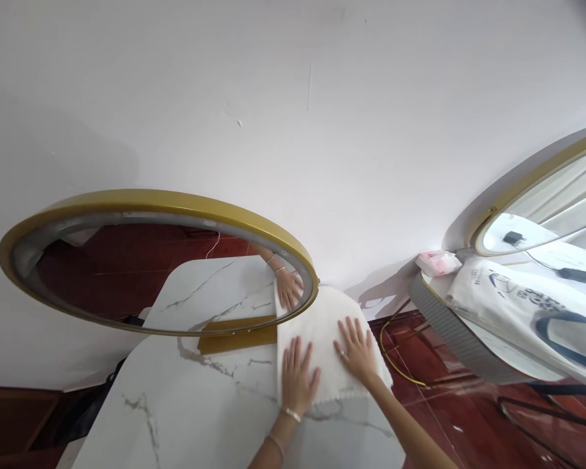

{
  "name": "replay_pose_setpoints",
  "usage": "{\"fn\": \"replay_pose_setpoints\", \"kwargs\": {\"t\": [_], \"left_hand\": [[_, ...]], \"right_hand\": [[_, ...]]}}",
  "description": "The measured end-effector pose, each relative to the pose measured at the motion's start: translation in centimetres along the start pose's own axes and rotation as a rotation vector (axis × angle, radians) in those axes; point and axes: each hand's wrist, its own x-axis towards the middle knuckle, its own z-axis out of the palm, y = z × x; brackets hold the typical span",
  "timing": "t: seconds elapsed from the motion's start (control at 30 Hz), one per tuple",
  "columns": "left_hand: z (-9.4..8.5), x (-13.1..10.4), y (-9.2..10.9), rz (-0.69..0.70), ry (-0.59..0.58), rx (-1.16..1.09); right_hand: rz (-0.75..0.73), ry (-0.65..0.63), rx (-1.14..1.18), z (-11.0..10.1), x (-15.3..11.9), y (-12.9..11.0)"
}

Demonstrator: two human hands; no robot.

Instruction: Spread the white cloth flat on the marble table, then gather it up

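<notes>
A white cloth, perhaps a towel (317,319), lies spread over the right end of a marble-patterned table (215,417). Its far corner drapes along the rounded table edge by the wall. My left hand (299,374) rests flat on the cloth's near left part, fingers stretched out, with bracelets on the wrist. To the right, my right hand (356,348) also presses flat on the cloth with fingers spread. Neither hand grasps anything. An oval mirror with a gold frame (176,198) stands on the table at the left and reflects a hand and the tabletop.
At the right stands a second table with a ribbed side (463,332). On it are a white printed bag (512,293), a tissue pack (438,262) and another gold-framed mirror (542,176). A white wall (293,130) rises behind. Red tiles (420,352) cover the floor.
</notes>
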Motion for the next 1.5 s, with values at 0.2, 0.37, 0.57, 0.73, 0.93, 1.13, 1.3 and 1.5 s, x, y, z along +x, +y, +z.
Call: {"fn": "replay_pose_setpoints", "kwargs": {"t": [0.2,0.37,0.57,0.73,0.93,1.13,1.3,1.5], "left_hand": [[2.2,4.6,-0.5,-0.029,0.04,0.033],[1.0,1.1,0.5,-0.007,0.03,0.044],[-2.0,-7.9,2.8,0.037,-0.014,0.054],[-1.1,-12.5,4.3,-0.062,0.031,0.018],[0.7,-3.8,2.3,-0.148,0.162,-0.076],[1.3,1.7,-1.3,-0.171,0.129,-0.107],[0.4,-0.2,-3.2,-0.223,0.149,-0.116],[-3.1,-3.1,-8.4,-0.265,0.142,-0.041]], "right_hand": [[0.024,0.044,0.051,0.7,4.5,0.9],[0.022,0.091,0.072,-0.7,-1.5,0.7],[-0.029,0.156,0.102,-1.5,-13.2,0.0],[-0.096,0.197,0.117,-1.4,-17.2,0.0],[-0.018,0.228,0.211,-1.8,-13.6,0.5],[-0.006,0.235,0.17,-1.2,-9.5,-0.3],[-0.058,0.189,0.121,-0.2,-9.9,-2.4],[-0.075,0.144,0.156,-0.3,-10.2,-8.2]]}}
